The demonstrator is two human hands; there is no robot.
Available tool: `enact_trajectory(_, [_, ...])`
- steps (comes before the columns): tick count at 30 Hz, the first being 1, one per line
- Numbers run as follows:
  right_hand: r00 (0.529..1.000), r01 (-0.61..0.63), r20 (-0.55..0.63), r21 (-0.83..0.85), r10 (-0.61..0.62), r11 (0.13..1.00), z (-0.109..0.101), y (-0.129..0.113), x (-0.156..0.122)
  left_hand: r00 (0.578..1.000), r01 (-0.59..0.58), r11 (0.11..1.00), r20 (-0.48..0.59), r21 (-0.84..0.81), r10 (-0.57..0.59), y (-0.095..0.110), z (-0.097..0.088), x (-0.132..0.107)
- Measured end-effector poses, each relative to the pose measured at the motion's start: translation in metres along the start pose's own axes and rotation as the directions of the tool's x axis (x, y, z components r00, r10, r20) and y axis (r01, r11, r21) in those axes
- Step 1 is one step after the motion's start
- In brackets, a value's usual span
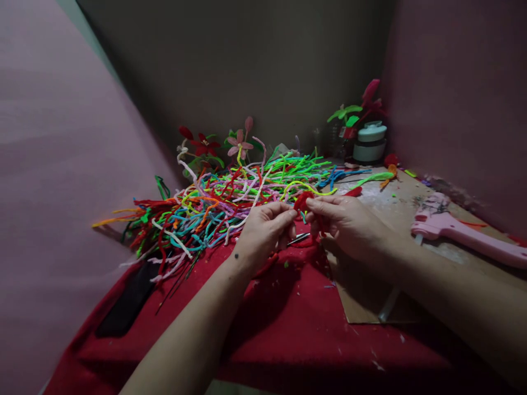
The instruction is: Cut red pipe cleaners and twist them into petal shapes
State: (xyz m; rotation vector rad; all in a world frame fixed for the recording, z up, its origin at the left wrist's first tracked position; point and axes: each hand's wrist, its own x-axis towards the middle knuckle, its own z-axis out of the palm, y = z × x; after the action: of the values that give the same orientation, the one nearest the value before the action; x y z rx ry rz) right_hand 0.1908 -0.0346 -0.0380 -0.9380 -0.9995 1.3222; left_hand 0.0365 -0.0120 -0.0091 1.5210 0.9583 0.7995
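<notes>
- The person's left hand (269, 224) has thumb and fingers pinched together on the left edge of a fuzzy red pipe-cleaner piece (303, 201).
- The right hand (343, 219) grips the same piece from the other side, thumb on top, so it sits between the two sets of fingertips, held up over the table's red cloth (284, 312).
- Just beneath the hands I can make out a slim metal tool (300, 238), partly hidden; I can't tell its kind.
- Behind them sprawls a tangled heap of pipe cleaners (214, 211) in green, red, pink, white, blue and orange.
- A black phone (125, 307) lies at the heap's near left edge.
- At the back stand a red pipe-cleaner flower (205, 145) and, beside it, a pink one (239, 145).
- Over on the right, a pink glue gun (457, 227) lies on a cardboard sheet (343, 291), and a translucent stick (388, 308) shows below the right forearm.
- Farther back is a pale-lidded jar (369, 149).
</notes>
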Motion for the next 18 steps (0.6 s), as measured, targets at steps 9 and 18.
enact_trajectory(9, [0.99, -0.072, 0.112, -0.15, 0.09, 0.986, -0.0001, -0.0057, -0.0031, 0.994, 0.014, 0.992, -0.101, -0.125, -0.027, 0.0019, -0.0103, 0.0062])
enact_trajectory(18, [0.988, -0.109, 0.116, 0.066, 0.101, 0.992, 0.0002, 0.0001, 0.0015, 0.999, -0.017, 0.996, -0.051, -0.083, 0.013, 0.0002, -0.0098, 0.0066])
